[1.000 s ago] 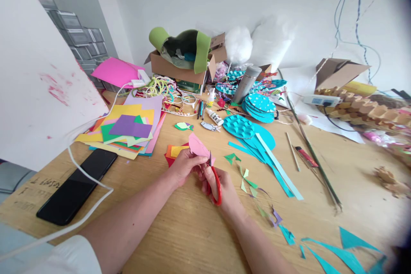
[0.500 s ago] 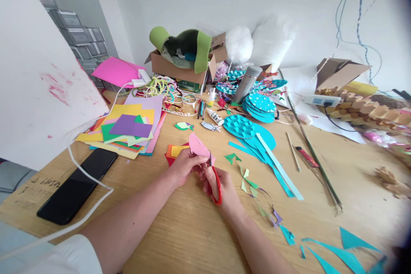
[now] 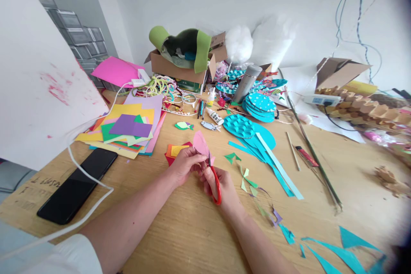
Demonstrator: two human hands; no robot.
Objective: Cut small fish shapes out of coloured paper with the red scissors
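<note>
My left hand (image 3: 186,165) pinches a piece of pink paper (image 3: 200,143) near the middle of the table. My right hand (image 3: 221,186) is closed on red-handled scissors (image 3: 217,186), whose blades meet the lower right part of the paper. The two hands are close together, and some of their fingers are hidden. Just behind my left hand lie small orange and yellow papers (image 3: 178,150) on red paper. Beyond the pink paper are a green paper fish (image 3: 184,125) and a grey-white fish (image 3: 210,126).
On the left are a black phone (image 3: 78,186), a white cable and stacked coloured paper (image 3: 131,126). Blue paper discs (image 3: 239,126), strips and scraps (image 3: 287,234) lie right of my hands. A metal flask (image 3: 247,84) and an open box (image 3: 180,67) stand behind.
The pink paper has turned more upright in my left hand, its tip shifting slightly right. The scissors have moved only slightly at the paper's edge.
</note>
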